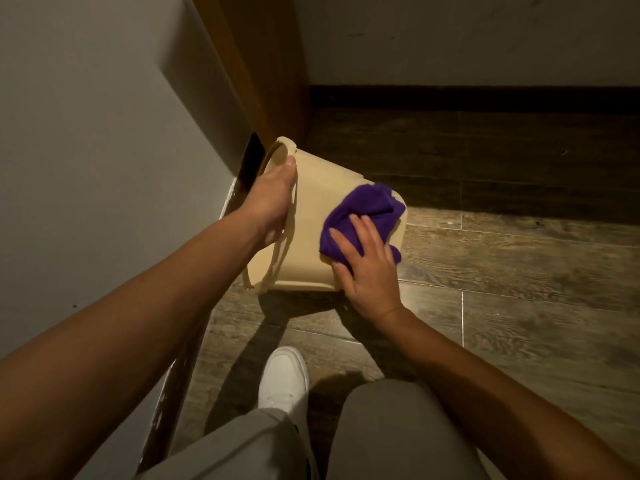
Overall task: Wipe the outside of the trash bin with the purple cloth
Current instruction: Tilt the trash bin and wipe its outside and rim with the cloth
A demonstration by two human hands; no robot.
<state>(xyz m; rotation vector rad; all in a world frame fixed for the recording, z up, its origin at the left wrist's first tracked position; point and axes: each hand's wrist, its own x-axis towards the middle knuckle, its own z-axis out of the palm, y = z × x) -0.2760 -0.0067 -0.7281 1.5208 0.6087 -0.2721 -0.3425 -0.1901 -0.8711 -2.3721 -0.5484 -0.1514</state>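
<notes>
The trash bin looks like smooth matt cream plastic, the purple cloth fuzzy fabric, the floor grained wood.

we look down on a wood-plank floor, dimly lit and darker toward the back. a grey wall rises on our left, a brown wooden panel beside it, and a pale wall stands above a dark baseboard.

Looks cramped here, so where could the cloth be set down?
Bare floor lies right of the trash bin, up to the dark baseboard. Left is crowded: the bin leans by the grey wall, with the white shoe nearer.
</notes>
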